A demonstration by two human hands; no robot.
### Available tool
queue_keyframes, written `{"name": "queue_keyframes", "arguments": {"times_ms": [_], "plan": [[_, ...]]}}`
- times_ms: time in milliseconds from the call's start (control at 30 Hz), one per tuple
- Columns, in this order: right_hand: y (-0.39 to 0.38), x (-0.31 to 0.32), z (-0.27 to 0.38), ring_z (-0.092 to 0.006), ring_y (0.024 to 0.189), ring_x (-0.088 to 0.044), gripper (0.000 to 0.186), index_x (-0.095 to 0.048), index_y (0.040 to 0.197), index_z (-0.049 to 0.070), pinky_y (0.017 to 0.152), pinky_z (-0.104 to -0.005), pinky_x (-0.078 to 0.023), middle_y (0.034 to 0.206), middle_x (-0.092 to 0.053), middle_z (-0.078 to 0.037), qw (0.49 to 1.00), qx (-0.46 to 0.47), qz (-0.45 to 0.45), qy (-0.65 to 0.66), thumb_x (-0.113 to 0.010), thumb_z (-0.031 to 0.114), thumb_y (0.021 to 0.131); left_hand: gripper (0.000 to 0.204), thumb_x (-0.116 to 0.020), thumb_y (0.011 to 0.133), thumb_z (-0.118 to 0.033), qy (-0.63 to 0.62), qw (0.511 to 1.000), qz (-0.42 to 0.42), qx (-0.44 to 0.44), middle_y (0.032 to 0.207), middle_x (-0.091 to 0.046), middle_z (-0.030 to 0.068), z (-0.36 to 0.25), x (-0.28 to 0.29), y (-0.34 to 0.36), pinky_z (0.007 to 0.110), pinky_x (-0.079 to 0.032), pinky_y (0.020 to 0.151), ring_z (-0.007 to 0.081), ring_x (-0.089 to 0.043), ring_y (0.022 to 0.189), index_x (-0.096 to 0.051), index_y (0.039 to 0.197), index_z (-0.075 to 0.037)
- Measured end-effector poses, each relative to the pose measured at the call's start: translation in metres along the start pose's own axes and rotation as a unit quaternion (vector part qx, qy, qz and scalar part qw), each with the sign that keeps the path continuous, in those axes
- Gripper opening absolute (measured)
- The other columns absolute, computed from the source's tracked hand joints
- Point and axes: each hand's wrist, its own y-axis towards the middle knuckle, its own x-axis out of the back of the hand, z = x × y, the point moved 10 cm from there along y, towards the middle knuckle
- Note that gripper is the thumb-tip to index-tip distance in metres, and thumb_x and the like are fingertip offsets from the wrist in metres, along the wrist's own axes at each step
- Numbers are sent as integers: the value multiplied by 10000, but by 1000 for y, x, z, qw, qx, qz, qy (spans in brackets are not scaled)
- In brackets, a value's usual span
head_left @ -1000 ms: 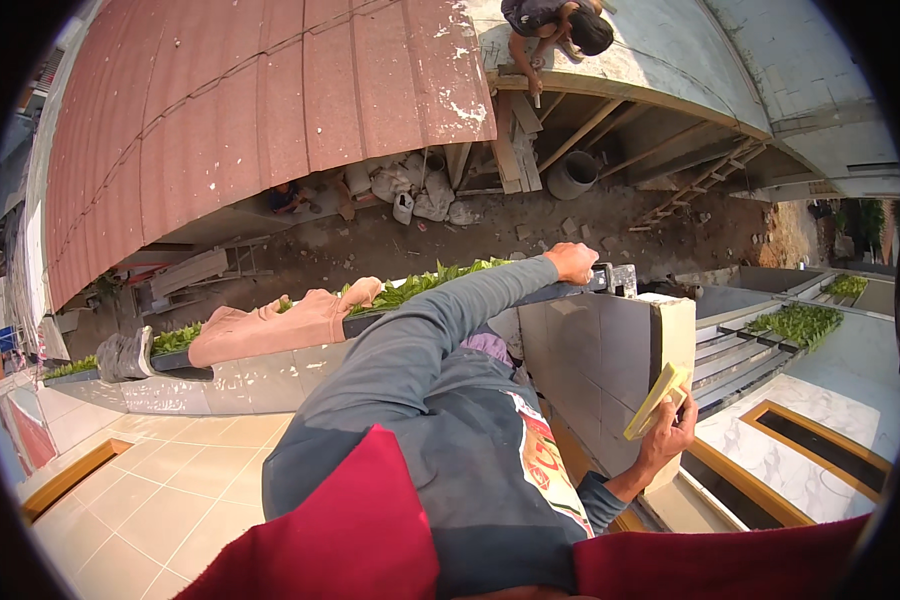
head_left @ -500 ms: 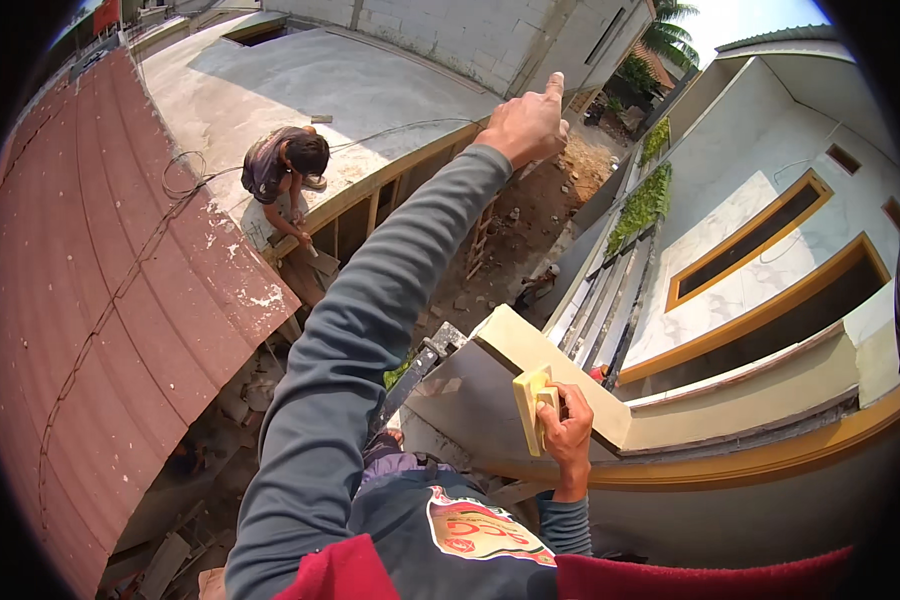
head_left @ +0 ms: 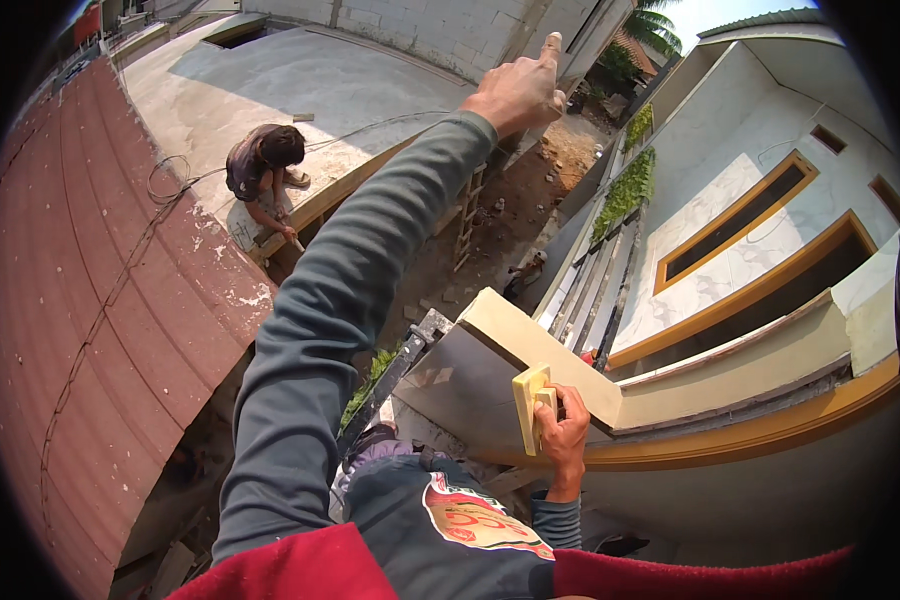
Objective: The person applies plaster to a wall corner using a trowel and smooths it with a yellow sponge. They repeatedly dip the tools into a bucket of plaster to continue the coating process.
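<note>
My left arm reaches far out ahead, and my left hand point(head_left: 519, 91) is raised with the index finger stretched out and the other fingers curled. Nothing shows in that hand. Lower down, my right hand point(head_left: 567, 436) is closed round the handle of a yellow plastering float point(head_left: 528, 408). The float stands on edge, its flat plate facing left and its handle side toward my palm. Just behind it in view runs a beige plastered ledge point(head_left: 530, 345); whether the float touches it I cannot tell.
A reddish metal roof point(head_left: 120, 330) slopes along the left. On a concrete slab point(head_left: 340, 95) beyond it, a co-worker point(head_left: 260, 170) crouches at the edge. A dark metal bar point(head_left: 395, 370) stands beside the ledge. Another person point(head_left: 526, 272) is far below, near a ladder point(head_left: 470, 220).
My left hand has shifted slightly up and left in view, still pointing. The surroundings have slid left in view. My right hand keeps hold of the float, almost unmoved.
</note>
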Motion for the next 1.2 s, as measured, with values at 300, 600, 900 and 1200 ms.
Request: {"name": "queue_keyframes", "arguments": {"times_ms": [300, 600, 900, 1200], "plan": [[-1, -26, -19, -172, 918, -606, 273, -642, 1120, -39, 815, -303, -509, 1017, -632, -78, 996, -42, 71, 15, -598, 82, 879, 721, -627, 885, -303, -101, 969, 151, 165, 1141, -649, 309, 130, -108, -205, 509, -498, 929, 456, -629, 1072, -350, 1498, -44], [24, -61, 1, -213, 959, -595, 273, -639, 1129, -28, 833, -336, -498, 1032, -610, -98, 985, 9, 169, -18, -603, 105, 893, 647, -673, 849, -301, -158, 881, 286, 342, 1168, -665, 248, 149, -237, -437, 501, -507, 920, 411, -637, 1098, -493, 1421, -59], [37, -74, -3, -178, 908, -613, 264, -644, 1140, -22, 737, -298, -524, 1049, -617, -79, 982, 5, 190, 6, -594, 73, 899, 575, -680, 846, -281, -131, 898, 233, 348, 1038, -667, 226, 136, -251, -459, 522, -518, 856, 424, -657, 994, -539, 1356, -54], [19, -48, -32, -177, 912, -609, 280, -642, 1144, -32, 781, -310, -512, 1045, -617, -80, 990, -41, 135, 25, -602, 73, 887, 618, -678, 849, -286, -151, 903, 242, 320, 1063, -666, 279, 140, -238, -407, 517, -502, 873, 448, -642, 1027, -483, 1366, -8]]}}
